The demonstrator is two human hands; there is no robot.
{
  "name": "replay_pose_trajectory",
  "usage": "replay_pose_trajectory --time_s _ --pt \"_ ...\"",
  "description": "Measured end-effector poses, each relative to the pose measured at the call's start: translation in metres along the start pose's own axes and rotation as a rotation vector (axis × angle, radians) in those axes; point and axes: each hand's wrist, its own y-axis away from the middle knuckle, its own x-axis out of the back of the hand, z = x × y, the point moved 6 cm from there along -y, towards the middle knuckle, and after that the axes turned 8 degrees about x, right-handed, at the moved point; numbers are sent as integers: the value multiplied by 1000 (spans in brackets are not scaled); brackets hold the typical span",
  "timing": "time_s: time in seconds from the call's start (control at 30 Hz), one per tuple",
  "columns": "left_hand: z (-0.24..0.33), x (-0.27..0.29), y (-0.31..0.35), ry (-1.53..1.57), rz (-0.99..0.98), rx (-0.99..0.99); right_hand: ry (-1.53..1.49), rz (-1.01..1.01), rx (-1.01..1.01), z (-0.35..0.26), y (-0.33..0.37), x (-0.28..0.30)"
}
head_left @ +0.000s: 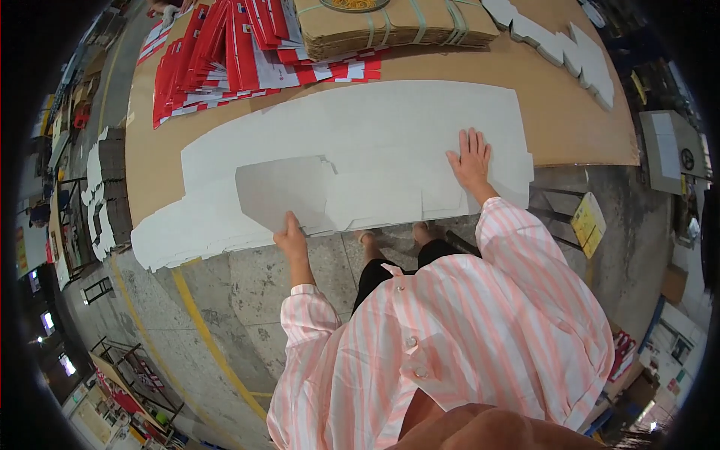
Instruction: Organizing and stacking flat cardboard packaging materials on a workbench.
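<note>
Large white die-cut cardboard sheets (pixel 375 124) lie in a layered spread along the near side of the table. A smaller greyish cardboard blank (pixel 279 191) rests over them at left of centre. My left hand (pixel 291 238) pinches its near edge, thumb on top and the other fingers hidden underneath. Flat on the white sheets at the right lies my right hand (pixel 472 161), its fingers stretched out and nothing in its grasp.
Red and white flattened packages (pixel 240 49) fan out at the far left of the brown tabletop (pixel 577 139). Beside them sits a strapped stack of brown cardboard (pixel 397 30) under a dish of rubber bands (pixel 354 3). White cut pieces (pixel 555 46) line the far right.
</note>
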Motion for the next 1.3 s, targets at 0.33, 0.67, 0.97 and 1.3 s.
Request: replay_pose_trajectory --time_s 0.33,0.67,0.97,1.3 --pt "-4 13 -18 691 -108 323 -5 -36 -18 3 1 -1" --pt "21 29 -25 -248 146 -223 -21 -12 -9 3 0 1" --pt "23 33 -30 -63 69 -169 -31 -18 -3 0 -1 3" --pt "15 35 -31 154 -56 6 -3 15 5 2 -1 1"
